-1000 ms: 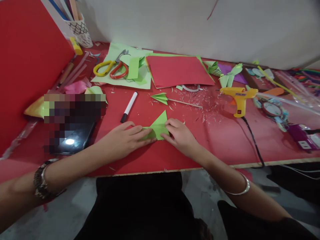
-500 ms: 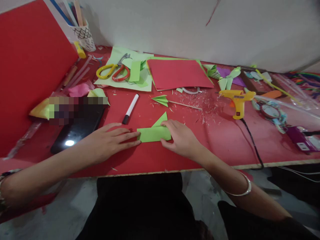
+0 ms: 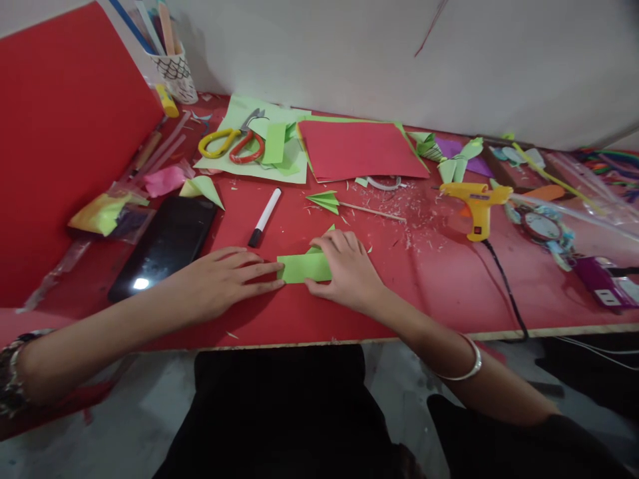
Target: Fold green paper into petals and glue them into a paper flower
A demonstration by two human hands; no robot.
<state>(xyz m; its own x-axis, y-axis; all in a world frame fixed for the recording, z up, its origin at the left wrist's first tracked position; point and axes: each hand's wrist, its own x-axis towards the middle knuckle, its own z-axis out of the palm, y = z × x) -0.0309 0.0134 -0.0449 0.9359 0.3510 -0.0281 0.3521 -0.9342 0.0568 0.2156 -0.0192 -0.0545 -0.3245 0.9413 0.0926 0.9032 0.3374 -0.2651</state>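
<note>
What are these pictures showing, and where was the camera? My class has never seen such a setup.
There is no robot here: these are a person's bare hands, seen by one camera worn on the head, looking forward and down. On the red tabletop, the left hand rests its fingers on one end of a folded green paper; the right hand covers the other. Around them lie a black phone, a marker, a yellow glue gun, scissors and a red sheet on top of other paper.

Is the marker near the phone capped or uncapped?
Capped: the marker lies with a black cap over one end, no tip showing.
</note>
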